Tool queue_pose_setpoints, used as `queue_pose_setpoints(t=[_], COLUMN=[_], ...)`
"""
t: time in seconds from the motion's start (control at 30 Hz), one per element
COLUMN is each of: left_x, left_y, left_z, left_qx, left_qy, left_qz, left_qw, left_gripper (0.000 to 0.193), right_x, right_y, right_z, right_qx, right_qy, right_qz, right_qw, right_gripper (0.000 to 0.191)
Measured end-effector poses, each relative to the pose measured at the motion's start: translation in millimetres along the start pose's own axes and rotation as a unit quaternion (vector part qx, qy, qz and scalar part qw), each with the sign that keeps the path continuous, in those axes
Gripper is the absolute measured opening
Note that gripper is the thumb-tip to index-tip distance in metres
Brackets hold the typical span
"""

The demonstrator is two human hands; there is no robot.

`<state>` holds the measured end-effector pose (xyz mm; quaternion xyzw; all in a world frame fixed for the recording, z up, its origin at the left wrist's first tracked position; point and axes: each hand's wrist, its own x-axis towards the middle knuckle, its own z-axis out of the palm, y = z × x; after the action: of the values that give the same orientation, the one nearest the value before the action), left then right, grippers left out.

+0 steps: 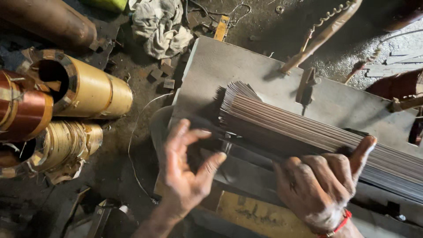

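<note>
A thick bundle of thin straight copper-coloured wires lies across a grey metal plate, its cut ends fanned out toward the left. My right hand rests on the bundle's near side, thumb raised and fingers curled against the wires. Just left of the wire ends my left hand hovers with fingers spread and nothing in it. A red band circles my right wrist.
Brass and copper cylindrical motor bodies lie at the left on a dirty floor. A crumpled grey rag sits at the top. A yellow painted block lies under the plate's near edge. Wooden-handled tools lean at the upper right.
</note>
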<state>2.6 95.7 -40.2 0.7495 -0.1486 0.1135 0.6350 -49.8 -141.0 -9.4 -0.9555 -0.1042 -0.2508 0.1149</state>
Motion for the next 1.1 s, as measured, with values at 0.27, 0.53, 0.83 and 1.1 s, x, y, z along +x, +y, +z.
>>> queue_pose_setpoints(t=[0.27,0.53,0.83,1.1], left_x=[-9.2,-9.3,-2.1,4.4], left_y=[-13.4,-7.9,2.4,-6.9], left_z=[8.5,3.8,7.6,11.5], left_qx=[-0.048,0.038,0.124,0.122], left_qy=[-0.019,-0.064,-0.053,-0.035], left_qz=[-0.019,0.044,0.101,0.101], left_qw=[0.998,0.996,0.986,0.987], left_gripper=[0.091,0.089,0.089,0.089], right_x=[-6.7,-4.5,3.9,7.9], right_y=[1.4,-0.7,-3.8,-4.3], right_z=[3.7,5.7,1.2,-1.8], right_qx=[-0.013,-0.017,0.006,0.019], right_qy=[-0.011,-0.012,-0.004,0.009], right_qz=[0.012,0.026,0.024,0.015], right_qw=[1.0,0.999,1.0,1.0], right_gripper=[0.017,0.016,0.017,0.017])
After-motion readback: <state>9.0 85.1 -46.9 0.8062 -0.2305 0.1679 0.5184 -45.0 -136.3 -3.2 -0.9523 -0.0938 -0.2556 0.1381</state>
